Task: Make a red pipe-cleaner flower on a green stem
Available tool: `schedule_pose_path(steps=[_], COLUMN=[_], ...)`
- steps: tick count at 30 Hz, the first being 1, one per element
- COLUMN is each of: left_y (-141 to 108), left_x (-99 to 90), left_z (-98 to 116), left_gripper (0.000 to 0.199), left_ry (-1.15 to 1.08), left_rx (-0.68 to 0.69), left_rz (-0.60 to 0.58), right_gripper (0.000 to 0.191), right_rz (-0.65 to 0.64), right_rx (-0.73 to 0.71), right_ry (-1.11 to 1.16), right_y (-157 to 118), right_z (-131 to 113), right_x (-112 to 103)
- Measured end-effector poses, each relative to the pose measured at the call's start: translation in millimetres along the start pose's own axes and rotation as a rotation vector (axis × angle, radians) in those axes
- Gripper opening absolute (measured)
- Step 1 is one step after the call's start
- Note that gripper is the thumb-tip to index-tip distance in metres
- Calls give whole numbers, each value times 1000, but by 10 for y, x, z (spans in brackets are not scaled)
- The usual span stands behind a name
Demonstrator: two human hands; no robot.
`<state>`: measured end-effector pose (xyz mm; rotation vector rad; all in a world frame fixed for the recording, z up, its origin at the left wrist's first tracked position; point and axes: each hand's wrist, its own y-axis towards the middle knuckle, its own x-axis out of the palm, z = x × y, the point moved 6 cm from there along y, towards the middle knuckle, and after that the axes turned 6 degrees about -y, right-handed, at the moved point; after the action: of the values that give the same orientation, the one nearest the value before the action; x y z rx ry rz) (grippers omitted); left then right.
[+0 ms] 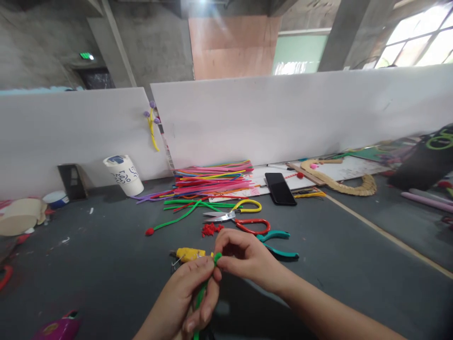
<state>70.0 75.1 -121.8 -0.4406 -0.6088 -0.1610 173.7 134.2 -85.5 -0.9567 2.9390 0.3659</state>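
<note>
Both hands meet low in the middle of the view around a green pipe cleaner [200, 296]. My left hand [191, 288] is closed on it, its length running down past the fingers. At its upper end, a small rounded green bit shows between the fingertips, and my right hand [244, 257] pinches it there. Just behind the hands lies a yellow-bodied tool [191, 254], partly covered by them. Beyond my right hand are a small pile of red bits [211, 229], scissors [230, 216] with one yellow and one red handle, and teal-handled pliers [281, 245].
Coloured pipe cleaners [212, 179] lie bundled by the white partition [283, 118]. A green stem with a red tip [149, 231] rests at left. Around them are a phone [280, 189], a white cup [123, 177], a curved cardboard piece [339, 184] and a purple object [58, 328].
</note>
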Motion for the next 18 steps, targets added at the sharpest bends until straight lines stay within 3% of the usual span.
schedule_pose_path(steps=[6,13,18], left_y=[31,0,-29], left_x=[-50,-12,30], left_z=[88,93,92], left_gripper=[26,24,22], left_ry=[106,63,29], left_rx=[154,43,-6], left_rz=[115,19,-47], right_gripper=[10,21,32], right_rz=[99,-63,-78], right_rx=[8,85,119], right_ry=[-45,119,183], right_y=[-20,-18,-19], right_z=[16,50,94], right_x=[15,69,93])
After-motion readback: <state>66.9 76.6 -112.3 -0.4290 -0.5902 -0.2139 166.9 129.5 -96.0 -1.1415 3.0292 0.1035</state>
